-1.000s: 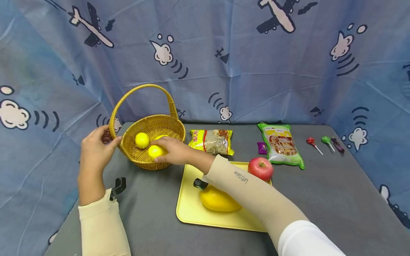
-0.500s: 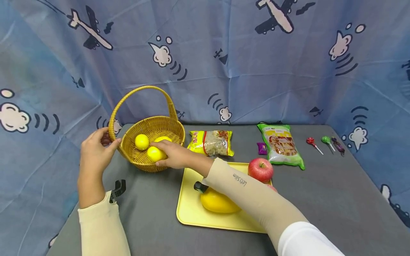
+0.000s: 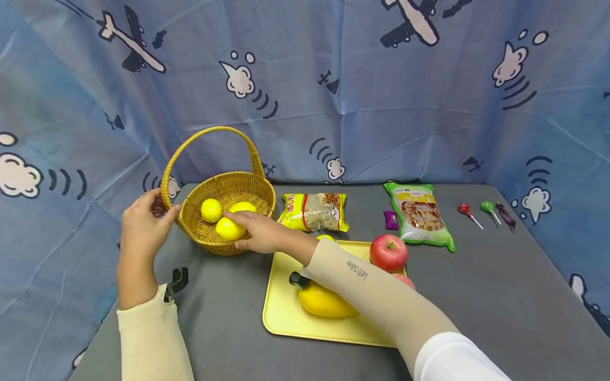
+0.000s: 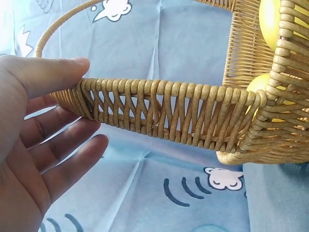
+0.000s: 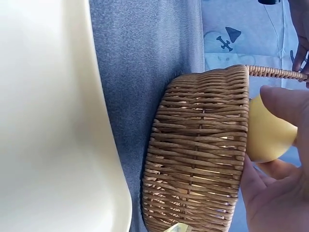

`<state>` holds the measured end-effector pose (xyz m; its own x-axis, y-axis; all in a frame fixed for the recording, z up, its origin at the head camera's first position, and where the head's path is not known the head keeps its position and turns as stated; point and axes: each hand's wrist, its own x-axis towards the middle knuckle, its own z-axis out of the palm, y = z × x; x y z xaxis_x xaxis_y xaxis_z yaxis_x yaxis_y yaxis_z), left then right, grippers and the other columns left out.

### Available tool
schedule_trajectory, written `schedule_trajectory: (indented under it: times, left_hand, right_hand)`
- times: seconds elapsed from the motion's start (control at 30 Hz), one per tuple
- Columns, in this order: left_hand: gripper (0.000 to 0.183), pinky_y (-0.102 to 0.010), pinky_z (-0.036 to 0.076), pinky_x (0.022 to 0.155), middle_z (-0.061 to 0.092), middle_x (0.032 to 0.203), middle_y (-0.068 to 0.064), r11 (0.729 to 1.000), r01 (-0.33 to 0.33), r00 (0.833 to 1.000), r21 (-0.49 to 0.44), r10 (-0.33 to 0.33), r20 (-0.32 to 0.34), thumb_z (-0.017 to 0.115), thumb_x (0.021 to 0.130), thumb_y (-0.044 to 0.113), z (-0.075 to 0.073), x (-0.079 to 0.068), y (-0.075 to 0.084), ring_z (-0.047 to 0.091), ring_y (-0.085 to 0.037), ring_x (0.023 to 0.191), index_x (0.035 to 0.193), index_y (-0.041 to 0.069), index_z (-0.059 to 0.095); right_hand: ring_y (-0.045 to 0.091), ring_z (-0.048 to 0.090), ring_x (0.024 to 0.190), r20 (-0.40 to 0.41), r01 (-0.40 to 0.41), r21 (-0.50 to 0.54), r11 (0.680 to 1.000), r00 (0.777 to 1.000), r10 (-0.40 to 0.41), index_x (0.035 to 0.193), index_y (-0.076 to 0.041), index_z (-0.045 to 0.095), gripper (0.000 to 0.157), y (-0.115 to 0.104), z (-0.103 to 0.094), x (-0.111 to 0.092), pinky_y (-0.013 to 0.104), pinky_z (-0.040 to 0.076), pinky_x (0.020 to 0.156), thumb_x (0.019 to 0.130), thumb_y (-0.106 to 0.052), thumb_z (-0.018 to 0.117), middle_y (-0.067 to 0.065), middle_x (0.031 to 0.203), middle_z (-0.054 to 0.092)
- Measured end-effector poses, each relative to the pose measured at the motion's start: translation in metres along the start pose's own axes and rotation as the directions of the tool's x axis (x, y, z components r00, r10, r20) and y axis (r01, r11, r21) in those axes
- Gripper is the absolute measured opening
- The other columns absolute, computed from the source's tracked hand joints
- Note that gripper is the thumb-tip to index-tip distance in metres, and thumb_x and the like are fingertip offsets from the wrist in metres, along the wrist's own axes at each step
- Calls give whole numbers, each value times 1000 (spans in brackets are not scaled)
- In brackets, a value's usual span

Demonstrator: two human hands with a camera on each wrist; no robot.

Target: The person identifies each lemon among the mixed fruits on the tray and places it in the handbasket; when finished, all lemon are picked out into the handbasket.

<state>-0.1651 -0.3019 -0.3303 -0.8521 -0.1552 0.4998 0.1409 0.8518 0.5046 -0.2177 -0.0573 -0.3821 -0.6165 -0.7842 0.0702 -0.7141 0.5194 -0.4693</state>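
My left hand [image 3: 144, 225] grips the handle [image 3: 170, 172] of a yellow-brown wicker basket [image 3: 200, 239] low on its left side. In the left wrist view the thumb lies over the woven handle [image 4: 159, 108], with fingers behind and below it. My right hand [image 3: 261, 231] reaches over the basket's front right rim and holds a yellow lemon [image 3: 230, 229]. The right wrist view shows this lemon [image 5: 265, 133] between thumb and fingers, just at the rim. Another lemon [image 3: 211, 210] lies inside on the left, and a third [image 3: 244, 206] sits behind the right hand, partly covered.
A yellow tray [image 3: 281, 312] carries a yellow papaya-like fruit [image 3: 326, 300] and red apples [image 3: 388, 253], partly under the right arm. Behind are a yellow snack bag [image 3: 316, 211], a green bread bag [image 3: 421, 214], a purple packet [image 3: 391, 220] and lollipops [image 3: 488, 207].
The right hand has drawn slightly right and toward the front, and its lemon has shifted slightly left. More of the lemon behind it shows. The left hand stays on the handle.
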Motion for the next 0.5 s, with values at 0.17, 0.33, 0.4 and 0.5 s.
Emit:
schedule_trajectory:
  times: [0.17, 0.33, 0.4, 0.5]
  left_hand:
    - [39, -38, 50, 74, 56, 90, -12, 1000, -1, 1000, 2, 1, 5, 63, 82, 25, 0, 0, 1, 55, -24, 82, 113, 3, 54]
    - [38, -38, 50, 73, 56, 89, -11, 1000, 3, 1000, -4, -3, 1, 63, 82, 26, 0, -2, 1, 55, -23, 81, 112, 4, 55]
    - [37, -37, 50, 73, 56, 88, -11, 1000, 1, 1000, -10, -1, -3, 64, 82, 25, -1, -2, 2, 55, -23, 81, 111, 4, 55]
    - [37, -38, 51, 73, 56, 88, -11, 1000, -6, 1000, -15, 6, -5, 64, 82, 25, -1, -1, 3, 55, -23, 81, 111, 4, 56]
  right_hand:
    - [13, 28, 126, -3, -13, -12, 1000, 1000, 13, 143, -26, 16, 74, 0, 1, -1, 27, 24, 105, 84, -34, 60, 2, 140, 30]
    - [16, 28, 126, 9, -15, -42, 999, 1000, 15, 143, -26, 16, 73, 1, 3, -1, 28, 25, 105, 84, -34, 60, 2, 142, 27]
    - [18, 28, 127, 39, -19, -63, 998, 999, 22, 143, -26, 17, 72, 0, 3, -1, 30, 26, 104, 85, -36, 58, 3, 144, 23]
    - [20, 28, 127, 94, -25, -84, 996, 995, 33, 142, -26, 20, 68, -1, 3, -3, 33, 27, 104, 86, -39, 56, 3, 145, 19]
